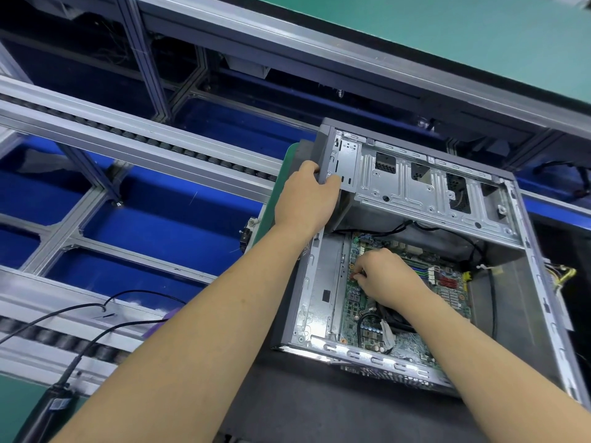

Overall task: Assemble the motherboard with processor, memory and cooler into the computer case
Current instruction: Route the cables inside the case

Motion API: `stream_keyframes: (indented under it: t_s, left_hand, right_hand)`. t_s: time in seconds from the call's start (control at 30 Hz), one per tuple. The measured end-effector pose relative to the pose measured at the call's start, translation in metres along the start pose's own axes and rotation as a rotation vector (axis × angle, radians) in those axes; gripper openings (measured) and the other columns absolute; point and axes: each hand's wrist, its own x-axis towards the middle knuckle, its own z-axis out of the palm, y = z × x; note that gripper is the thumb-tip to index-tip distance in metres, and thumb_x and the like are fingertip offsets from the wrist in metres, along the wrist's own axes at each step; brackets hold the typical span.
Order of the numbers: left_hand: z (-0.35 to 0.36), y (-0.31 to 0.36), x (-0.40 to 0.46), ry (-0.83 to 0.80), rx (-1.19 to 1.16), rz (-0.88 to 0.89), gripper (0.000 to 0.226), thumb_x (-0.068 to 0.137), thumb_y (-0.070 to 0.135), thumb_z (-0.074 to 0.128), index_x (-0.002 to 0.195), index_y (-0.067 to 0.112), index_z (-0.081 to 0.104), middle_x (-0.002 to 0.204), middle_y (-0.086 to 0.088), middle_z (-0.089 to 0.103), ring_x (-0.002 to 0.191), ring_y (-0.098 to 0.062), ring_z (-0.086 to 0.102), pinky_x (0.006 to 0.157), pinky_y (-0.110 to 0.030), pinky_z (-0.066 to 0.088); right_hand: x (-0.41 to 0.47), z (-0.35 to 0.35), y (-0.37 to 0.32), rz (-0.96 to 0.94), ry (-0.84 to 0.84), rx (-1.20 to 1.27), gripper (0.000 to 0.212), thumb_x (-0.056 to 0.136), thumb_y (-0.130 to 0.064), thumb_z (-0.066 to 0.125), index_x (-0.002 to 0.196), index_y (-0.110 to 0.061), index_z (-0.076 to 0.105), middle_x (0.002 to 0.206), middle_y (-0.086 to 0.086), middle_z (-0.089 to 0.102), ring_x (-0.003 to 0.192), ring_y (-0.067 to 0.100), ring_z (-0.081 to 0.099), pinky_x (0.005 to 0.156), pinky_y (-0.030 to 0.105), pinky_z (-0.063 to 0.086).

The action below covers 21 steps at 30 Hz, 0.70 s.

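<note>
Step in hand: the motherboard (406,302) already lies inside the computer case (524,282); judging by the pinch at its left edge, a small connector or fastener is being seated, so the work looks well advanced.
Left hand (305,195): grips the far-left corner of the case's swung-up drive cage (425,183), fingers curled over the front edge and thumb lying on the metal, steadying it.
Right hand (385,276): reaches down into the case, fingertips pinched together on a small red-tipped part (354,276) at the board's left edge; what exactly the part is cannot be told.
Motherboard: flat on the case floor, green, partly hidden under the right wrist; black cables (364,321) loop over its near end.
Cooler and memory: mostly hidden by the right hand and forearm; cannot tell whether they are seated.
Case: open side up on a dark mat (319,407), right of the roller conveyor (128,139).
Near left: a black handheld tool (48,407) with its cord.
Next move calls for: a straight, light push on the small part, the left hand keeping the cage from dropping.
</note>
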Motion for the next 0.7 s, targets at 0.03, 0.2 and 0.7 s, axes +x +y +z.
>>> stream_keyframes:
  t_s: [0.03,0.2,0.7]
  left_hand:
    - [0.0,0.0001,0.0002,-0.001,0.0,0.0,0.039,0.094,0.042,0.049,0.128,0.023,0.051,0.112,0.004,0.062,0.091,-0.018,0.062,0.082,-0.044,0.057]
    - [0.0002,-0.0003,0.0004,0.001,0.004,0.002,0.039,0.095,0.042,0.049,0.129,0.023,0.051,0.113,0.004,0.062,0.092,-0.017,0.062,0.083,-0.044,0.057]
    - [-0.0008,0.0016,-0.0008,0.006,0.017,0.005,0.041,0.096,0.04,0.049,0.133,0.022,0.049,0.115,0.004,0.061,0.095,-0.018,0.061,0.085,-0.044,0.056]
  right_hand:
    - [0.0004,0.0001,-0.0001,0.006,-0.002,0.006,0.018,0.097,-0.017,0.057,0.095,-0.009,0.074,0.091,0.01,0.072,0.082,0.029,0.065,0.074,0.039,0.058]
    - [0.0029,0.001,0.0004,0.032,-0.011,0.046,0.016,0.095,-0.015,0.061,0.094,-0.008,0.075,0.085,0.011,0.072,0.078,0.029,0.065,0.074,0.041,0.059]
    - [0.0021,0.0004,0.0007,0.0,0.0,0.041,0.019,0.096,-0.013,0.058,0.087,-0.002,0.071,0.076,0.015,0.069,0.072,0.032,0.065,0.069,0.041,0.058]
